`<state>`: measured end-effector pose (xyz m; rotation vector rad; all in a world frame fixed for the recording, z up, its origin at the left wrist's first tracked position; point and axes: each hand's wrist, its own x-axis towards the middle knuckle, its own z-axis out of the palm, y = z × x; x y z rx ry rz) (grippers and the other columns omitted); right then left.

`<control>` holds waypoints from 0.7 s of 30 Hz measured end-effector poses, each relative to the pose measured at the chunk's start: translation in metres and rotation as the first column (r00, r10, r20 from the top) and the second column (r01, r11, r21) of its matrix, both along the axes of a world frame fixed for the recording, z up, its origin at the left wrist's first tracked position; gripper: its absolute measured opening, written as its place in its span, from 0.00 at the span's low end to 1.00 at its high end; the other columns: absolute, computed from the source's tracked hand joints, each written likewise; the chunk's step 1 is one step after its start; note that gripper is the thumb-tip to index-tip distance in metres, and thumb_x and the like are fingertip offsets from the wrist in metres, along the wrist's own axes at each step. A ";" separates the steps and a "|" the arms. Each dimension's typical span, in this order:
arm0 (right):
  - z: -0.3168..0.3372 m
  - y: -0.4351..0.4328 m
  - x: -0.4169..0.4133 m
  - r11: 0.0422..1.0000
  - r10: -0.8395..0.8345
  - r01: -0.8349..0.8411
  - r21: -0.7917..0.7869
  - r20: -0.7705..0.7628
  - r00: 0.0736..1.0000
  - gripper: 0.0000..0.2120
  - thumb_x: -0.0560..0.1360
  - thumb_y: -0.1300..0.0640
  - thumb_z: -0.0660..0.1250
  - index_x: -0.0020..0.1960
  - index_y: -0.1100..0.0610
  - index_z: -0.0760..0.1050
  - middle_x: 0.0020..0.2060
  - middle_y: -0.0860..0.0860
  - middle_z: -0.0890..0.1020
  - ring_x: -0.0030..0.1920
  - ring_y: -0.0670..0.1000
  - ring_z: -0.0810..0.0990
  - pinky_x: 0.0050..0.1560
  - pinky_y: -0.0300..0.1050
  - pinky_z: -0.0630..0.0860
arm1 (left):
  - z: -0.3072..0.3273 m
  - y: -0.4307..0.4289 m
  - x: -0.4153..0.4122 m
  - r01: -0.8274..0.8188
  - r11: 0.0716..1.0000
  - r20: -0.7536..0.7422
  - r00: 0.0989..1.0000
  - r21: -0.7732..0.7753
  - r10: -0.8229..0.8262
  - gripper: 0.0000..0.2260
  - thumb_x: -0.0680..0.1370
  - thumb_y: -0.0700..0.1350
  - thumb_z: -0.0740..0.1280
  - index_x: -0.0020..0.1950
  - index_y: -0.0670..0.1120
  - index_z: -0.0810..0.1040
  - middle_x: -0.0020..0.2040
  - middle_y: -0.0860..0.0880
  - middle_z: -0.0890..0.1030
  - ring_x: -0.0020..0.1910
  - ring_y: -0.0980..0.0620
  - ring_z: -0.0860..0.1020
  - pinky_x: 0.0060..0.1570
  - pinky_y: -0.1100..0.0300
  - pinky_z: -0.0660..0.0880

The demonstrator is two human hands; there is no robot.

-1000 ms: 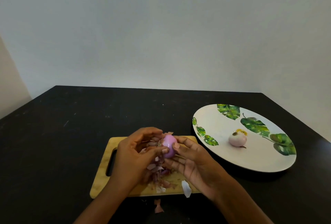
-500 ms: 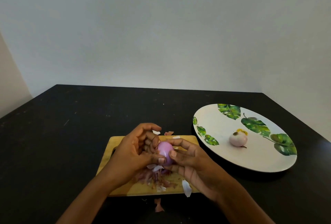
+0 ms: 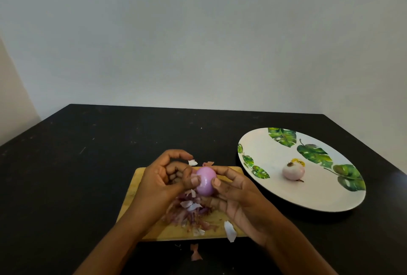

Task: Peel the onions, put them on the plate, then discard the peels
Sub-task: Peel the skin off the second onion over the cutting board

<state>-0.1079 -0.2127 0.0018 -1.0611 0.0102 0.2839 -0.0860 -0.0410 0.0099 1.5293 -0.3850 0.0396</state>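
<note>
A smooth purple onion [image 3: 206,181] is held above the wooden cutting board [image 3: 141,189]. My right hand [image 3: 240,200] cradles it from the right and below, thumb on its side. My left hand [image 3: 163,181] presses its thumb against the onion's left side, fingers curled. A heap of purple and white peels [image 3: 191,213] lies on the board beneath my hands. A pale peeled onion [image 3: 293,171] rests on the white leaf-patterned plate [image 3: 264,149] at the right.
The black table [image 3: 88,164] ends at a light wall behind. Loose peel scraps lie at the board's far edge [image 3: 193,162], at its front right corner [image 3: 230,230], and on the table in front of the board [image 3: 195,252].
The onion has turned slightly between my hands and sits a little higher. My left thumb has shifted onto its left side. The plate and its onion have not moved.
</note>
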 end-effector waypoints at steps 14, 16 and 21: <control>-0.001 -0.005 0.001 0.998 -0.016 0.021 -0.054 0.092 0.996 0.23 0.68 0.67 0.71 0.62 0.60 0.73 0.56 0.60 0.81 0.57 0.59 0.82 0.53 0.48 0.80 | -0.001 -0.003 -0.003 -0.109 0.992 0.140 0.985 0.061 0.099 0.15 0.64 0.37 0.73 0.50 0.45 0.79 0.45 0.51 0.84 0.44 0.53 0.83 0.43 0.66 0.78; -0.002 -0.005 0.001 0.997 -0.006 0.015 -0.079 0.116 0.993 0.22 0.69 0.66 0.72 0.62 0.60 0.73 0.57 0.60 0.81 0.57 0.60 0.81 0.55 0.48 0.80 | -0.001 -0.003 -0.003 -0.134 0.988 0.173 0.977 0.071 0.120 0.14 0.63 0.38 0.73 0.48 0.45 0.80 0.44 0.51 0.84 0.42 0.53 0.83 0.42 0.67 0.78; -0.004 -0.005 0.000 0.988 0.013 0.010 -0.156 0.150 0.989 0.22 0.69 0.63 0.73 0.62 0.59 0.73 0.55 0.57 0.83 0.57 0.59 0.81 0.56 0.49 0.79 | 0.001 0.000 -0.002 -0.077 0.989 0.158 0.986 0.124 0.057 0.13 0.67 0.32 0.72 0.48 0.46 0.79 0.44 0.53 0.83 0.43 0.54 0.82 0.42 0.68 0.77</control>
